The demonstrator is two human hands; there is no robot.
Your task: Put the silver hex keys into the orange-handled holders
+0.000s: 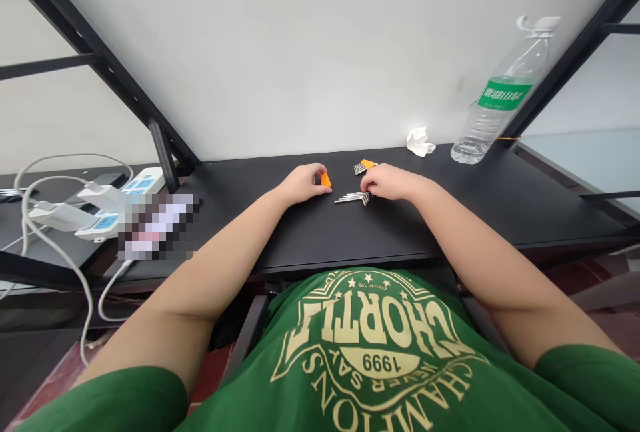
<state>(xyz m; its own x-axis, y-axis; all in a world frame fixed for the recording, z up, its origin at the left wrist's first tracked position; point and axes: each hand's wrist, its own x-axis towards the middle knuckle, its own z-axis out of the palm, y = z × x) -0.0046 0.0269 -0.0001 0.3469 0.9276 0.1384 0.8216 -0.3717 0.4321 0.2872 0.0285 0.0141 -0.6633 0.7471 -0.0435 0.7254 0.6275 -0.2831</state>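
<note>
Between the thumb and fingers of my left hand [303, 183] is a small orange hex key holder [325, 180], held just over the black desk. Several silver hex keys [353, 198] lie loose on the desk, their bent ends toward my right hand [391, 182]. The right fingers are closed together at those bent ends; whether a key is pinched in them is hidden. Just behind the right hand lies a second orange holder [369, 164] with several metal keys showing in a row on its left side.
A clear water bottle [495, 112] with a green label stands at the back right, with a crumpled white tissue [420, 142] to its left. At left are a phone [160, 225], blurred out, a power strip [145, 182] and white cables [60, 252]. Black shelf posts [125, 92] flank the desk.
</note>
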